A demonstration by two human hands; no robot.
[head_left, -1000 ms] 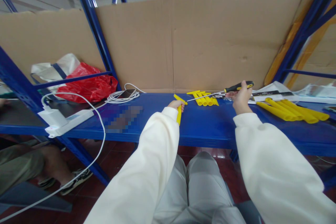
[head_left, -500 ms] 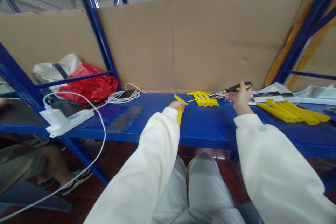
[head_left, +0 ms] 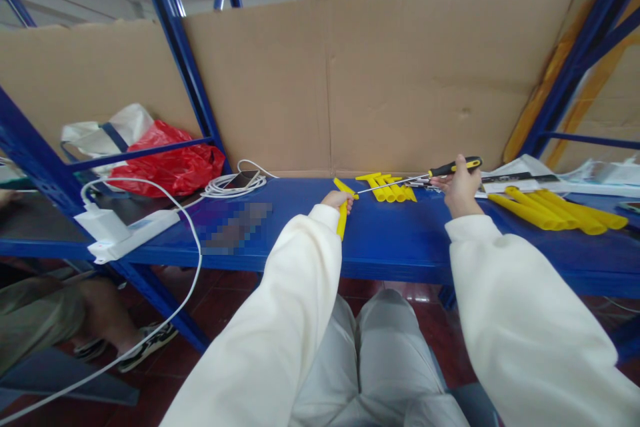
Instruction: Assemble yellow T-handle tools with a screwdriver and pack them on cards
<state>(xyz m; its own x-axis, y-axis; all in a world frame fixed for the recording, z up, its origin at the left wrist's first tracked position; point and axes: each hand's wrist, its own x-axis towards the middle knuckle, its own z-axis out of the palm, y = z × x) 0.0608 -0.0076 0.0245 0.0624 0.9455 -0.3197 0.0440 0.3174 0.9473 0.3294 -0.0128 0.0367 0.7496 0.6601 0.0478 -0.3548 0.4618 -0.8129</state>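
My left hand point(head_left: 338, 200) is closed around a yellow plastic part point(head_left: 343, 223) with a crosspiece at its top, held over the blue bench. In my right hand point(head_left: 461, 188) is a long screwdriver point(head_left: 400, 181) with a black and yellow handle. Its thin shaft slants down to the left, and the tip meets the yellow part close to my left fingers; whether a screw sits there is too small to tell. Behind the shaft lie several yellow T-shaped parts point(head_left: 387, 190) in a row, with small metal pieces point(head_left: 420, 181) beside them.
Several yellow tubes point(head_left: 555, 210) lie at the right near papers point(head_left: 525, 177). On the left are a coiled white cable point(head_left: 235, 183), a red plastic bag point(head_left: 167, 160) and a white power strip point(head_left: 135, 233). Cardboard point(head_left: 400, 80) stands behind the blue bench point(head_left: 390, 257). Another person's leg point(head_left: 107, 313) shows lower left.
Both hands stay nearly in place, the screwdriver tip still at the yellow part. My right fingers have shifted slightly on the handle, and the view has moved very slightly.
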